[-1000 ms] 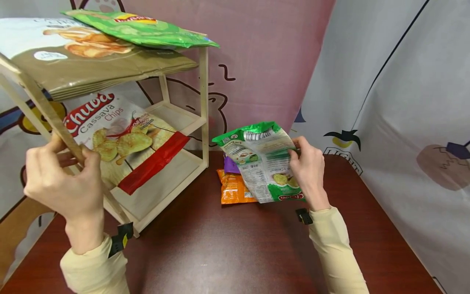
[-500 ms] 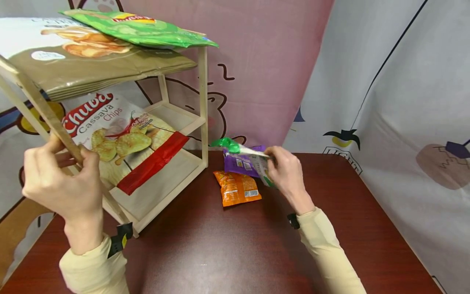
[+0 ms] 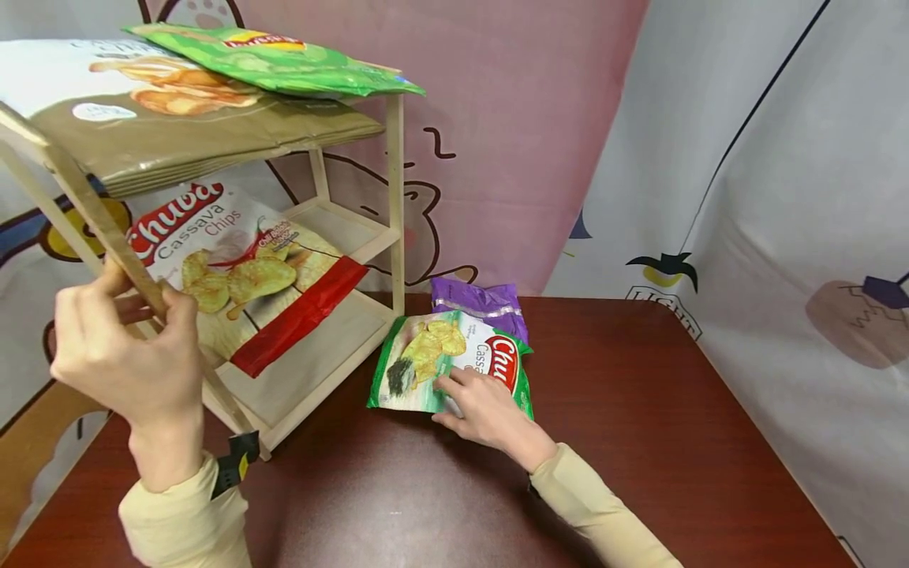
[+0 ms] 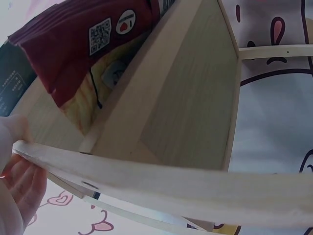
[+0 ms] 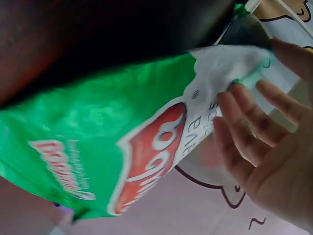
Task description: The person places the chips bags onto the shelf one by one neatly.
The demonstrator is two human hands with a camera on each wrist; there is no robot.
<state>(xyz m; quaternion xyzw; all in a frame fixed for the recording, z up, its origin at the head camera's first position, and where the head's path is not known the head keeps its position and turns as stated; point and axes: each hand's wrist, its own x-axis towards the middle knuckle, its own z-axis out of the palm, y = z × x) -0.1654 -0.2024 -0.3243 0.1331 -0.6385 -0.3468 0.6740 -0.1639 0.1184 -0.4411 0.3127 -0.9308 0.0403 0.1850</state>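
Observation:
My left hand (image 3: 135, 339) grips the front upright of a small wooden shelf rack (image 3: 398, 205), thumb on one side and fingers on the other. In the left wrist view, the fingers curl around a pale wooden bar (image 4: 146, 183). A green and white bag of cassava chips (image 3: 419, 363) lies front side up on the table beside the rack. My right hand (image 3: 490, 414) rests on its near edge. In the right wrist view, the fingers of that hand (image 5: 274, 142) are loosely extended against the bag, thumb spread apart. A purple snack bag (image 3: 479, 300) shows behind.
On the rack's top shelf are a large brown and white chip bag (image 3: 213, 146) and a green chip bag (image 3: 284, 63). A red-edged cassava chips bag (image 3: 241, 272) leans inside the rack. The dark wooden table (image 3: 639, 473) spreads rightward to a printed cloth backdrop (image 3: 525, 142).
My right hand has moved left and toward me, turning the green chip bag over and laying it down. The orange bag is now hidden. My left hand keeps its grip on the rack.

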